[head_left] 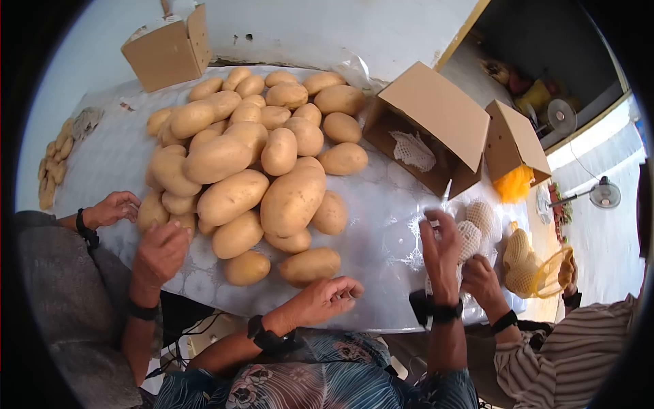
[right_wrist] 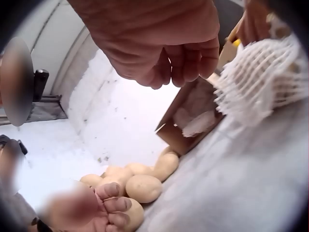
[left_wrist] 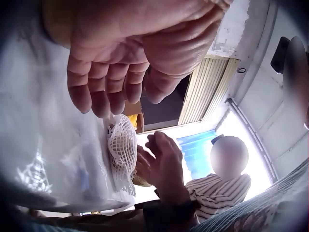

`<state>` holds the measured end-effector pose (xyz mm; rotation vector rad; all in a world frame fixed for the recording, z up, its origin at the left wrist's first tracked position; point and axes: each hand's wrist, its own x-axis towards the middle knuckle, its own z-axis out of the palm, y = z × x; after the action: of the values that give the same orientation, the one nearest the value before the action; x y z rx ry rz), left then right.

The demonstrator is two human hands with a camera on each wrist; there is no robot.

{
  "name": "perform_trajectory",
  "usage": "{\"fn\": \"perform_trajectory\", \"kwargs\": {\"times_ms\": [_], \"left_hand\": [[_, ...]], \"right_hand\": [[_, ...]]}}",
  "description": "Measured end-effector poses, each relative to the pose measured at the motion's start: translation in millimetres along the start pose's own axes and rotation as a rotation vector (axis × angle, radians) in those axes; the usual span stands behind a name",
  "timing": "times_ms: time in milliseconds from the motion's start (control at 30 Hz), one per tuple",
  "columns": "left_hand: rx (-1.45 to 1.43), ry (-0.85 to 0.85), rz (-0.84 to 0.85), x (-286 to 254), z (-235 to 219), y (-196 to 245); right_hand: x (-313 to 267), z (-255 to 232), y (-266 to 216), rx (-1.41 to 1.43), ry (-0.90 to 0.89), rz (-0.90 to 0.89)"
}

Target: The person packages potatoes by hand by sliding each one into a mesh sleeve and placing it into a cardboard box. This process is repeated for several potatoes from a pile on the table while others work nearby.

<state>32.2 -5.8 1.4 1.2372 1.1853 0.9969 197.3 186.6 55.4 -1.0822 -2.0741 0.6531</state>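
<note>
My left hand (head_left: 319, 300) hovers over the near table edge, its fingers loosely bent and nothing in its palm, as the left wrist view shows. In front of it lies a big heap of potatoes (head_left: 225, 160). My right hand (head_left: 443, 255) is raised beside white foam-netted potatoes (head_left: 469, 240), its fingers loosely curled. A slim white tip (head_left: 447, 189) shows just above its fingers in the head view. Up close in the right wrist view, the white foam net (right_wrist: 263, 79) sits right of my fingers. Another person's hand (head_left: 482, 279) touches the netted potatoes from the right.
An open cardboard box (head_left: 436, 119) with white netting inside lies behind the netted potatoes. A smaller box (head_left: 518, 140) holds orange netting. At right, a person holds a yellow net (head_left: 553, 273). On the left, another person's hands (head_left: 160, 252) are at the heap. A further box (head_left: 167, 54) stands behind.
</note>
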Motion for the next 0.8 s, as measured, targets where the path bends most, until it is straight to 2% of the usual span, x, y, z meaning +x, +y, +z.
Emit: {"fn": "perform_trajectory", "kwargs": {"times_ms": [67, 100, 167, 233, 267, 300, 367, 467, 567, 600, 633, 700, 800], "left_hand": [[-0.007, 0.06, 0.016, -8, -2, -1], [0.0, 0.075, 0.021, -12, -4, 1], [0.015, 0.112, 0.026, -22, -6, 6], [-0.042, 0.193, 0.025, -28, -5, 6], [-0.054, 0.211, 0.01, -32, -6, 9], [-0.066, 0.224, -0.006, -34, -6, 11], [-0.054, 0.248, -0.012, -36, -6, 11], [-0.064, 0.264, -0.009, -34, -9, 11], [-0.153, 0.318, 0.064, -25, -12, 6], [-0.195, 0.345, 0.094, -22, -12, 6], [-0.171, 0.411, 0.128, -19, -13, 9], [-0.121, 0.54, 0.187, -11, -18, 19], [0.008, 0.647, 0.339, 2, -26, 30]], "right_hand": [[41, 27, 16, -0.022, 0.028, -0.155], [63, 38, 35, -0.158, 0.029, -0.237], [102, 55, 61, -0.06, 0.006, 0.008], [134, 65, 94, -0.134, 0.101, -0.027], [150, 74, 112, -0.318, 0.125, 0.028], [160, 86, 134, -0.357, 0.306, -0.22], [173, 97, 168, -0.432, 0.213, -0.286], [158, 89, 127, -0.306, -0.152, 0.158], [110, 71, 65, 0.026, 0.045, 0.124], [89, 64, 47, 0.121, 0.034, 0.066], [66, 56, 32, 0.217, 0.021, 0.011], [22, 37, 5, 0.272, -0.137, 0.108], [-29, 21, -25, 0.634, -0.285, 0.25]]}}
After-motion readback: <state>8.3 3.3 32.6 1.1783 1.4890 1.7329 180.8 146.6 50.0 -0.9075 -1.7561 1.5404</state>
